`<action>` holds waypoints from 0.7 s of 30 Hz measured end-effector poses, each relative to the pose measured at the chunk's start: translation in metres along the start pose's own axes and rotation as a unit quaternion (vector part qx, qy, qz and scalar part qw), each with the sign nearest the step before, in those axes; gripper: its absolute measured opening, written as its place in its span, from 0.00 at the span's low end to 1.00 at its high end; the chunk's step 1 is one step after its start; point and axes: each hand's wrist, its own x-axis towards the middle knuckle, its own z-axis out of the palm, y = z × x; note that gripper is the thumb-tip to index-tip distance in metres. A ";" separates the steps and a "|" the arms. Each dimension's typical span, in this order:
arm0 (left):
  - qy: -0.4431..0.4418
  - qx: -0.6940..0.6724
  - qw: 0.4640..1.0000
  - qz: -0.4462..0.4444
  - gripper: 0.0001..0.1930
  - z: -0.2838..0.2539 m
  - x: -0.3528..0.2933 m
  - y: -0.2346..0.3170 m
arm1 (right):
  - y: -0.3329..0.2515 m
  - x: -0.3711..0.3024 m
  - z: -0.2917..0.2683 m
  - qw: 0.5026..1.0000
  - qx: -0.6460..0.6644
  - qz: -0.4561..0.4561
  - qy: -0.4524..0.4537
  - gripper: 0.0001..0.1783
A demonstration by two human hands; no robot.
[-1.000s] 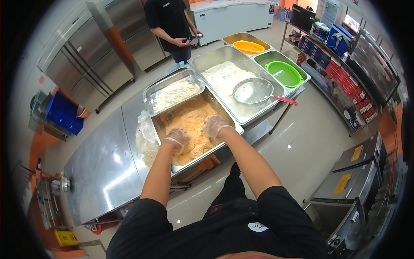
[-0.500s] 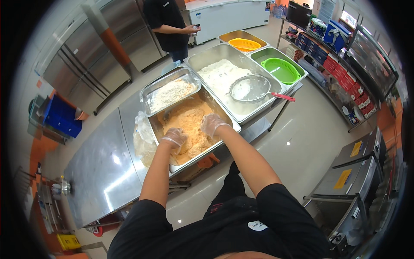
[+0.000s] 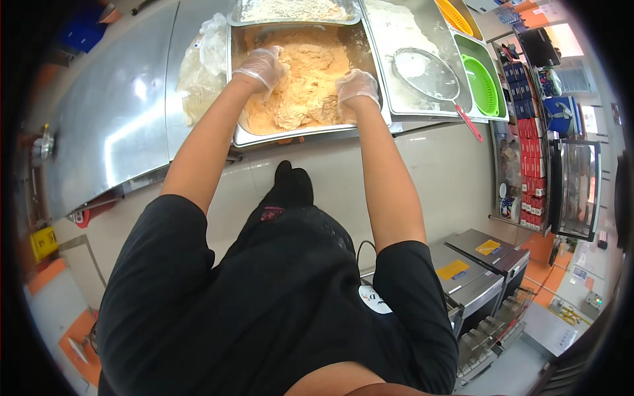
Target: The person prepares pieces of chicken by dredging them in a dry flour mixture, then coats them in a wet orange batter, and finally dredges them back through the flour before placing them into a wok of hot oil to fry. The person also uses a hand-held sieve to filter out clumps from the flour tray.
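A deep metal tray (image 3: 241, 136) holds a mound of orange, flour-like coating (image 3: 304, 66) with lumpy coated pieces (image 3: 290, 117) near its front. My left hand (image 3: 263, 69), in a clear plastic glove, is at the left side of the mound. My right hand (image 3: 356, 87), gloved the same way, sits at the tray's right side, against the coating. On both hands the fingers point inward and are largely hidden by glove and coating, so their grip and anything in it cannot be made out.
Behind stands a shallow metal tray (image 3: 232, 13) of pale crumbly pieces. To the right, a metal tub of white flour (image 3: 396, 30) carries a round sieve (image 3: 426, 72) with a red handle. Farther right is a green basket (image 3: 481, 86). A plastic bag (image 3: 205, 72) lies left.
The view has tilted down and turned, so the trays appear higher and the other person is out of sight. My hands stay at the mound's two sides, now slightly farther apart.
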 end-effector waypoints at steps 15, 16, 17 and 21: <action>-0.083 0.058 0.994 0.045 0.14 0.020 0.001 -0.013 | -0.033 0.002 -0.003 0.991 -0.042 -0.057 -0.118 0.20; -0.022 0.002 1.000 0.012 0.13 0.019 0.000 -0.013 | -0.039 0.009 -0.001 0.990 -0.048 -0.071 -0.110 0.20; -0.023 0.001 1.000 0.014 0.13 0.019 -0.002 -0.012 | -0.042 0.017 0.008 0.990 -0.050 -0.069 -0.110 0.20; 0.043 0.000 0.999 0.012 0.13 0.020 0.001 -0.012 | -0.049 0.050 0.029 0.947 -0.127 -0.182 -0.231 0.21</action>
